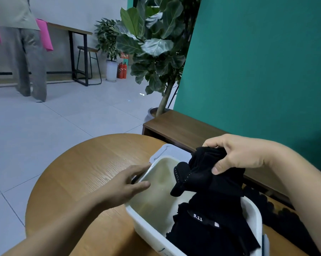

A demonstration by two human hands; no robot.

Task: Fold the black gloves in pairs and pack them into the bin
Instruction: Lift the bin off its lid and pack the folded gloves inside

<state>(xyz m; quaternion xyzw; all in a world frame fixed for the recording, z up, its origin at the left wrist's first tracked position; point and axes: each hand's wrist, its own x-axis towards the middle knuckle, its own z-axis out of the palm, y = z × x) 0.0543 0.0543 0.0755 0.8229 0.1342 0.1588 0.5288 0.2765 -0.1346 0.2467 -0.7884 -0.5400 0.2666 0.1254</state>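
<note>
Black gloves, folded bundle (202, 174) – up in the air over the far right part of the bin (141, 224), not touching its floor. Right hand (235, 156) grips it from above, fingers curled over the far side and thumb pressed on the near side, so clamped on the bundle. One flap with a dotted edge hangs down to the left.

More black gloves (207, 228) already lie in the near right part of the bin, piled, with a white "5.11" tag showing on top. The left part of the bin's floor is bare. Other loose black gloves (278, 209) lie on the tabletop (82, 172) just right of the bin, partly hidden by the right forearm.

Left hand (126, 183) is on the bin's left rim – fingers nearly straight and a little apart, laid along the rim's outside, thumb over the inner side of the wall. Can't tell whether it squeezes the wall.

The bin is white, rectangular, and sits on the right side of the round wooden tabletop, with a handle at the far end.

Behind: low wooden cabinet (183, 126) against a green wall (257, 61), and a big leafy potted plant (152, 43) at its left end. Far left, a person (26, 52) stands by a high table with a stool (87, 65). Red fire extinguishers (122, 70) sit on the floor near a smaller plant.
</note>
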